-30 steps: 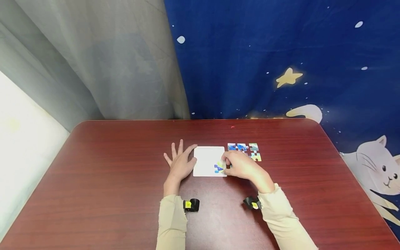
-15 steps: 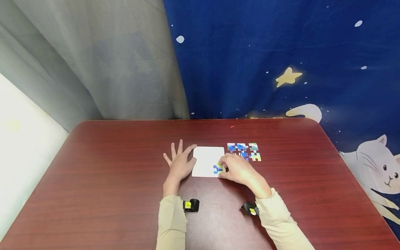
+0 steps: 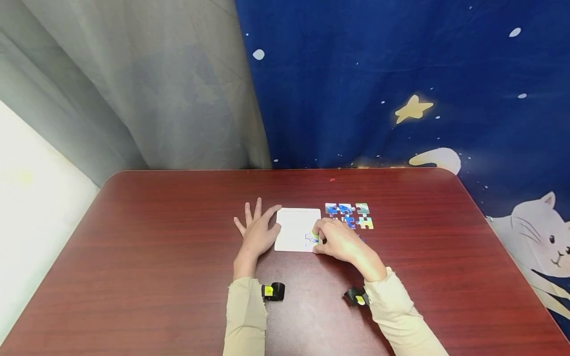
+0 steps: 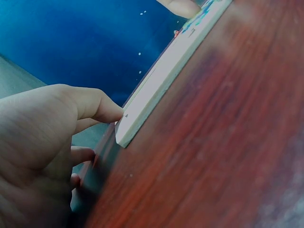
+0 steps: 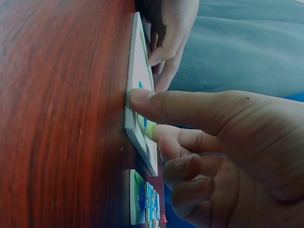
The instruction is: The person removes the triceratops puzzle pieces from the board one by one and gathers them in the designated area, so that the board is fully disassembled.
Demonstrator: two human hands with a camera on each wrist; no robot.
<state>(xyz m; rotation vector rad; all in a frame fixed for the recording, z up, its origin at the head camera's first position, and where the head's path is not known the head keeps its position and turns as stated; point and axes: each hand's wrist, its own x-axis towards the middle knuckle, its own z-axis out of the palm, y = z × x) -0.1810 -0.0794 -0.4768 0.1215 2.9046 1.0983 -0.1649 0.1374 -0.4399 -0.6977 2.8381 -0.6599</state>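
Note:
A white square puzzle tray (image 3: 291,225) lies flat on the table between my hands. My left hand (image 3: 258,235) rests at its left side, thumb and index finger touching the edge, the other fingers spread. In the left wrist view a fingertip presses at the tray's corner (image 4: 126,135). My right hand (image 3: 340,240) is over the tray's lower right corner, thumb and index finger pinching a yellow-green and blue puzzle piece (image 5: 147,128). Its remaining fingers are curled. The fingers partly hide this piece. Beside it in the tray shows a blue puzzle piece (image 3: 309,241), washed out by glare.
Several loose puzzle pieces (image 3: 349,221) lie right of the tray, some partly behind the right hand. A small red scrap (image 3: 332,180) is near the table's far edge. Black wrist cameras (image 3: 273,291) sit at both sleeves. Behind the brown table (image 3: 169,247) hang grey and blue curtains (image 3: 356,74).
My right hand has shifted slightly left onto the tray's corner, uncovering more of the loose pieces. It has stayed about there over the last half second. My left hand keeps its place.

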